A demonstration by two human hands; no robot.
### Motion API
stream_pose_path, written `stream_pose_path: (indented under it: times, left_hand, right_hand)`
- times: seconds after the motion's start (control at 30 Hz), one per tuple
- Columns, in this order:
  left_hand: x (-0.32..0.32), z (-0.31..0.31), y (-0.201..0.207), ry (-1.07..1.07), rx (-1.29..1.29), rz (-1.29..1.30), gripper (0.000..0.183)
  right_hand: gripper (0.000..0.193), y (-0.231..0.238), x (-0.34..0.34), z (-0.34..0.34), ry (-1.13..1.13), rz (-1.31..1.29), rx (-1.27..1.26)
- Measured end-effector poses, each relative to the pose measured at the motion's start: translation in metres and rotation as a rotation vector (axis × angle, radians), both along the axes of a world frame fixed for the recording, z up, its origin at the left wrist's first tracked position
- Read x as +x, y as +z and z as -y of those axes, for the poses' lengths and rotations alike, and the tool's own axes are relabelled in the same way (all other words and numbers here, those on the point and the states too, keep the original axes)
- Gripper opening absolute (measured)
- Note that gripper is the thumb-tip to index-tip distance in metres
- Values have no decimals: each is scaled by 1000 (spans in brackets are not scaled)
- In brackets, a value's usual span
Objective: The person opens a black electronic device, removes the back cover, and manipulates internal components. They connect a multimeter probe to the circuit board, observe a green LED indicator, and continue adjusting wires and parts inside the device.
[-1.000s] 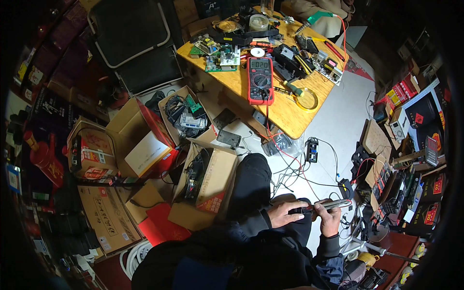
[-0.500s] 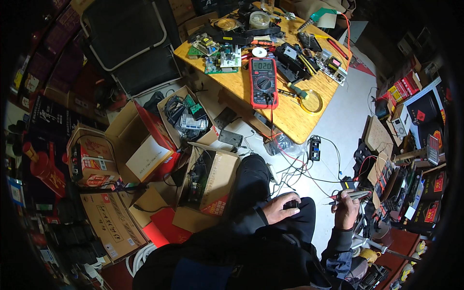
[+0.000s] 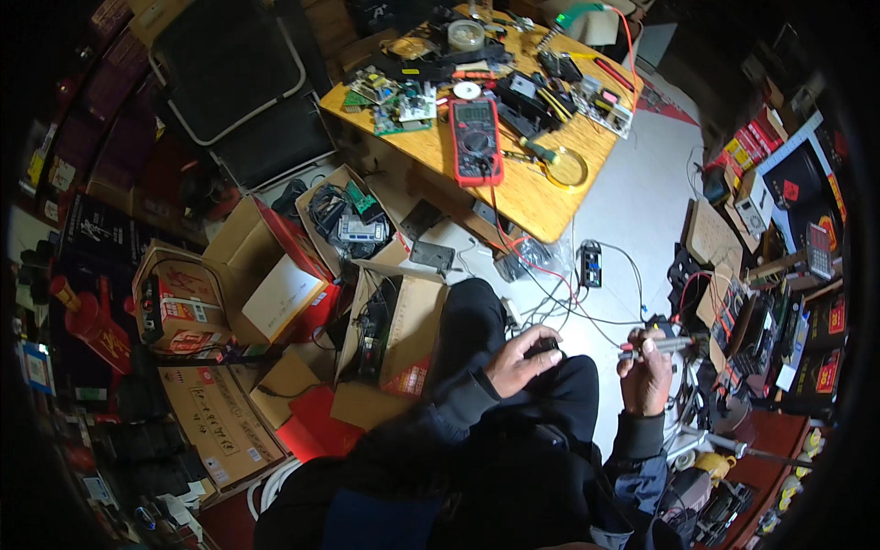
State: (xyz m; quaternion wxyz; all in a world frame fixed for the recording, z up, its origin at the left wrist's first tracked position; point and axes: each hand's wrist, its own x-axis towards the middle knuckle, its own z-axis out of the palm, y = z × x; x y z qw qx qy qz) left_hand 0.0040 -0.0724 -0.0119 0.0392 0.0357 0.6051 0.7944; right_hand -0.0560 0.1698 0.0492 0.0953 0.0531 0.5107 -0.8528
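Observation:
My right hand (image 3: 647, 380) is closed around slim, pen-like test probes (image 3: 676, 345) that point to the right. A thin lead runs from them toward the red multimeter (image 3: 476, 142), which lies on the wooden table with its display lit. Over my knee, my left hand (image 3: 521, 363) is curled around a small black object (image 3: 547, 346); most of it is hidden by the fingers, so its kind does not show. On the floor beyond my hands sits a black power strip or similar block (image 3: 591, 266) with cables.
Circuit boards (image 3: 403, 108), a yellow tape ring (image 3: 566, 169) and tools crowd the wooden table (image 3: 541, 215). Open cardboard boxes (image 3: 414, 316) with electronics stand at my left. Boxes and cables pile up on the right, beside a calculator-like device (image 3: 819, 250). A folding chair (image 3: 229, 69) stands far left.
My left hand has lifted slightly up and left, its fingers a little more raised. The right hand has shifted slightly up and left with the probes. The whole view has tilted a little.

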Motion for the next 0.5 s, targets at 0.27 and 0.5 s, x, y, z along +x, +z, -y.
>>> stream_pose_path:
  times: [0.27, 0.5]
  left_hand:
    - [-8, -10, 35, -24, -46, 4, 30]
    - [-18, -28, 73, -81, -271, -150, 41]
  right_hand:
    - [21, 9, -4, -5, 157, -175, -286]
    - [14, 26, 2, -4, 47, -95, -248]
